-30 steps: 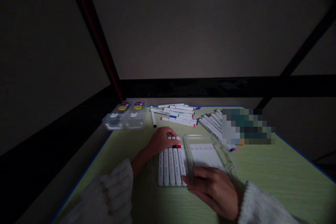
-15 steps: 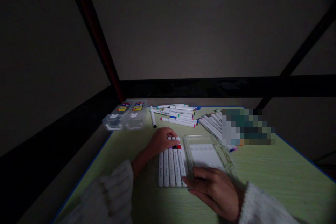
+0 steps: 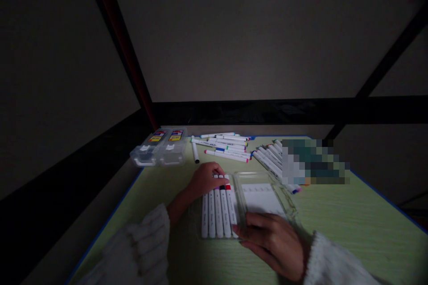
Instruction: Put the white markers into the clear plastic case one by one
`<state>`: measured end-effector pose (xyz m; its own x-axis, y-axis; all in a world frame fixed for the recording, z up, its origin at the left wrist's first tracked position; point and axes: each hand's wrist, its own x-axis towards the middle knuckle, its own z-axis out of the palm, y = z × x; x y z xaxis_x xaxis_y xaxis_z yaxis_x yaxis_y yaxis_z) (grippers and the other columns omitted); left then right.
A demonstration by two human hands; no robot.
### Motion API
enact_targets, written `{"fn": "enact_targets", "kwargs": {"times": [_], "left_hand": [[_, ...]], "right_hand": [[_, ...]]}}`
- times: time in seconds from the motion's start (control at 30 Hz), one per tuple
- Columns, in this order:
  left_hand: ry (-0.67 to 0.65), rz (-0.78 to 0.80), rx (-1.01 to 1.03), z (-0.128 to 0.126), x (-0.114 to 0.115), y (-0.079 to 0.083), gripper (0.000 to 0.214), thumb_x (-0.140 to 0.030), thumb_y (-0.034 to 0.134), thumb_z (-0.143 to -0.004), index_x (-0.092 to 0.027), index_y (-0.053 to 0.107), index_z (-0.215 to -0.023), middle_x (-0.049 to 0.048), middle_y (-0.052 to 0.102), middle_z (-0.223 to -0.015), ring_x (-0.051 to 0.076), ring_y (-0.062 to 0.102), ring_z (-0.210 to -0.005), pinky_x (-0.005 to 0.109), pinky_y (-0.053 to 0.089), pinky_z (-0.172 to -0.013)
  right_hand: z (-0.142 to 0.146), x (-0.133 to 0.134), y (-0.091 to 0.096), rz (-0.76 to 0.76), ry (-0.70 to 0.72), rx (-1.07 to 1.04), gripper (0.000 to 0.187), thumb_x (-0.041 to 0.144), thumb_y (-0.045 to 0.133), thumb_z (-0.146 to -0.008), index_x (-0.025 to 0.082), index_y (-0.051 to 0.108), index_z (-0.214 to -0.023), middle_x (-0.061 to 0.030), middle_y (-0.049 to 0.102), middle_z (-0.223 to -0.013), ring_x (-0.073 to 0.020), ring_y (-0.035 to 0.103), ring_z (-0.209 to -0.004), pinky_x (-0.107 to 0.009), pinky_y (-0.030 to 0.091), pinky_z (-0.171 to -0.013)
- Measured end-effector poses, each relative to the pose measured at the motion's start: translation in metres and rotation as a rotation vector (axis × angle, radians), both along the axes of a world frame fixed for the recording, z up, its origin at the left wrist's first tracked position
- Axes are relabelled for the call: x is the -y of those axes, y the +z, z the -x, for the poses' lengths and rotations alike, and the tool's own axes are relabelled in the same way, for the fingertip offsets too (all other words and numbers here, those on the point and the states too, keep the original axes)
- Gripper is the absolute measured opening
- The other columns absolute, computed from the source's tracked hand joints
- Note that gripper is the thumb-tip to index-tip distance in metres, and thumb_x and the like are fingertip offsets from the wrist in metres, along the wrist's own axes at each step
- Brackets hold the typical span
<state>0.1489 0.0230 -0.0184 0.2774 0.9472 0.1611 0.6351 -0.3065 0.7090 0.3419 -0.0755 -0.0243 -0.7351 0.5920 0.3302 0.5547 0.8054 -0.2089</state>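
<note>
An open clear plastic case (image 3: 239, 191) lies on the table with several white markers (image 3: 219, 213) side by side in its left half. My left hand (image 3: 206, 179) bends over their upper ends, its thumb against the red-banded marker (image 3: 230, 207) at the right of the row. Its other fingertips are partly hidden behind the caps. My right hand (image 3: 274, 240) is closed at the lower end of that same marker, fingertips touching it beside the case's front edge. The case's right half holds a white card (image 3: 261, 196), partly covered by my right hand.
Two closed clear cases (image 3: 172, 153) with handles stand at the back left. Loose white markers (image 3: 227, 155) lie scattered at the back middle, and a pile of more markers (image 3: 270, 162) is at the right, beside a pixelated patch. The table (image 3: 361, 231) has a blue edge.
</note>
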Motion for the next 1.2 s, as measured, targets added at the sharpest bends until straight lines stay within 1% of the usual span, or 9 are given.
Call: {"fn": "enact_targets", "kwargs": {"times": [0.2, 0.33, 0.53, 0.67, 0.83, 1.0, 1.2], "left_hand": [[-0.012, -0.011, 0.012, 0.001, -0.001, -0.001, 0.019, -0.029, 0.064, -0.058, -0.014, 0.062, -0.069, 0.0031, 0.063, -0.072, 0.015, 0.056, -0.07, 0.023, 0.042, -0.063], [-0.042, 0.01, 0.034, 0.001, -0.002, -0.002, 0.016, -0.026, 0.063, -0.059, -0.012, 0.063, -0.067, 0.0041, 0.064, -0.071, 0.015, 0.057, -0.069, 0.024, 0.043, -0.065], [-0.043, 0.016, 0.039, 0.001, -0.003, -0.001, 0.015, -0.025, 0.062, -0.06, -0.012, 0.064, -0.068, 0.0047, 0.065, -0.072, 0.015, 0.058, -0.07, 0.024, 0.044, -0.067], [-0.044, 0.032, 0.048, 0.002, -0.005, -0.002, 0.017, -0.027, 0.06, -0.061, -0.012, 0.064, -0.068, 0.0053, 0.065, -0.072, 0.015, 0.058, -0.069, 0.024, 0.044, -0.067], [-0.062, 0.054, 0.104, 0.002, -0.007, -0.003, 0.015, -0.024, 0.055, -0.064, -0.011, 0.062, -0.065, 0.0055, 0.065, -0.068, 0.014, 0.059, -0.065, 0.023, 0.044, -0.063], [-0.026, 0.104, 0.182, 0.001, -0.009, -0.003, 0.014, -0.022, 0.053, -0.065, -0.01, 0.06, -0.063, 0.0041, 0.063, -0.06, 0.013, 0.057, -0.058, 0.022, 0.042, -0.054], [-0.013, 0.094, 0.18, 0.003, -0.01, -0.003, 0.016, -0.024, 0.053, -0.065, -0.01, 0.059, -0.061, 0.0036, 0.062, -0.059, 0.013, 0.056, -0.058, 0.022, 0.041, -0.054]], "right_hand": [[0.0, 0.0, 0.002, -0.001, 0.021, -0.003, 0.028, 0.028, 0.032, -0.088, 0.022, 0.06, -0.087, -0.0016, 0.055, -0.068, -0.0137, 0.051, -0.06, -0.026, 0.032, -0.052], [0.001, 0.001, 0.001, -0.004, -0.011, -0.021, 0.028, 0.028, 0.034, -0.087, 0.022, 0.061, -0.081, -0.0012, 0.054, -0.065, -0.0135, 0.05, -0.057, -0.026, 0.031, -0.05], [0.0, 0.001, 0.0, 0.021, 0.011, 0.02, 0.022, 0.029, 0.04, -0.085, 0.023, 0.059, -0.093, -0.001, 0.055, -0.069, -0.0144, 0.051, -0.061, -0.026, 0.032, -0.052], [-0.001, 0.001, -0.001, 0.008, -0.007, 0.01, 0.022, 0.029, 0.04, -0.085, 0.023, 0.06, -0.09, -0.0012, 0.055, -0.067, -0.014, 0.05, -0.059, -0.026, 0.032, -0.051], [-0.002, 0.001, 0.002, 0.043, 0.005, 0.041, 0.022, 0.029, 0.04, -0.085, 0.023, 0.059, -0.095, -0.0015, 0.056, -0.071, -0.0144, 0.051, -0.063, -0.025, 0.034, -0.054], [-0.003, 0.001, 0.008, 0.072, 0.024, 0.076, 0.022, 0.028, 0.041, -0.085, 0.023, 0.058, -0.098, -0.002, 0.057, -0.074, -0.0149, 0.052, -0.066, -0.026, 0.037, -0.056], [-0.003, 0.0, 0.008, 0.088, 0.04, 0.065, 0.024, 0.027, 0.039, -0.085, 0.023, 0.057, -0.101, -0.0021, 0.057, -0.074, -0.0157, 0.053, -0.066, -0.027, 0.036, -0.054]]}}
